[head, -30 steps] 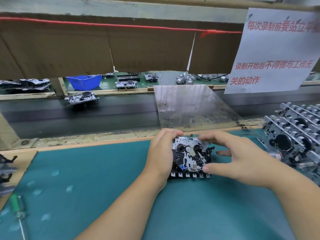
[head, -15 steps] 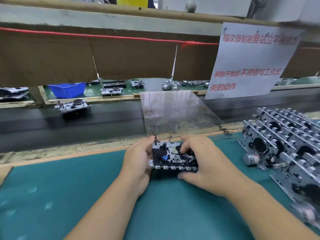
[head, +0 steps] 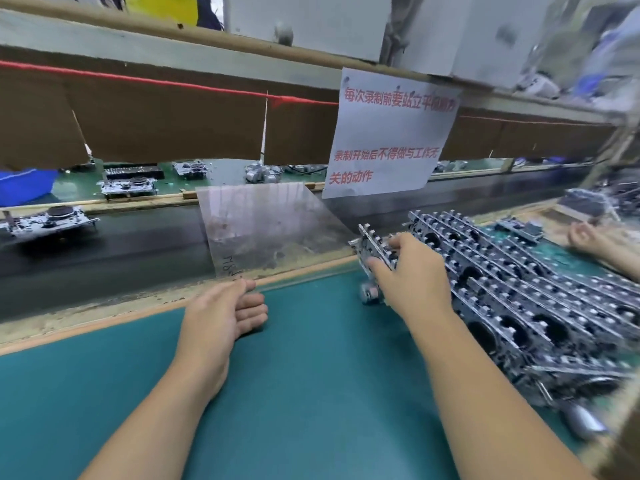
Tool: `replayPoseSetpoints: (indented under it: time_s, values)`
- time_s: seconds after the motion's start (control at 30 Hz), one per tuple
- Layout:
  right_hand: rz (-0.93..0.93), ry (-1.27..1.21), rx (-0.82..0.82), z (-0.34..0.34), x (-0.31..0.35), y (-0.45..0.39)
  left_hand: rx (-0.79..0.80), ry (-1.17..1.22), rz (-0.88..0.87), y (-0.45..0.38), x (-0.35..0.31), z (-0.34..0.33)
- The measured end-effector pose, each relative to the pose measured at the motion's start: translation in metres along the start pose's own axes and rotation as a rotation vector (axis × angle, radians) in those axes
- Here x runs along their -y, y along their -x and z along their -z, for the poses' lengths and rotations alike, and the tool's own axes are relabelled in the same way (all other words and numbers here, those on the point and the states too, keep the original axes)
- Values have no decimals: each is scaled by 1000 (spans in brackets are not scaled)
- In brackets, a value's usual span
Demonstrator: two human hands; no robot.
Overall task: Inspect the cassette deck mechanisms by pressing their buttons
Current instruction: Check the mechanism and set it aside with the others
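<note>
On the green mat, the left hand is now seen empty, fingers loosely curled, where half a second ago a deck was steadied between both hands at the mat's middle. Further right, a deck is gripped on edge by the right hand at the near end of the stack, so that unit is judged to be finished. Whether this deck is that one being filed or a fresh one being drawn cannot be told; no button is being pressed.
</note>
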State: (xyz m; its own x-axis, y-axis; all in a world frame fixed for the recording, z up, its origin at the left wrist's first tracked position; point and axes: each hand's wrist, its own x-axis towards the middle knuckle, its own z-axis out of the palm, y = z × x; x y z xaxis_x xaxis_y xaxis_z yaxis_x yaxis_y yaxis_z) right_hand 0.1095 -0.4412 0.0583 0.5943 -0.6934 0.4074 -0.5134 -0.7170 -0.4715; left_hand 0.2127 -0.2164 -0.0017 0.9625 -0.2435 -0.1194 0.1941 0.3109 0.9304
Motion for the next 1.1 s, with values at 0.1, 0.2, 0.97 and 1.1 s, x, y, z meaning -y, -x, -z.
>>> replayPoseSetpoints:
  time_s: [0.1, 0.2, 0.97, 1.1]
  values:
    - [44, 72, -42, 8, 7, 5, 12, -51, -28, 0, 2, -1]
    - [100, 72, -191, 40, 6, 24, 40, -113, -53, 2, 3, -1]
    - [126, 465, 169, 94, -11, 96, 74, -177, -86, 6, 4, -4]
    - [435, 243, 33, 96, 11, 111, 170, -169, -62, 13, -1, -6]
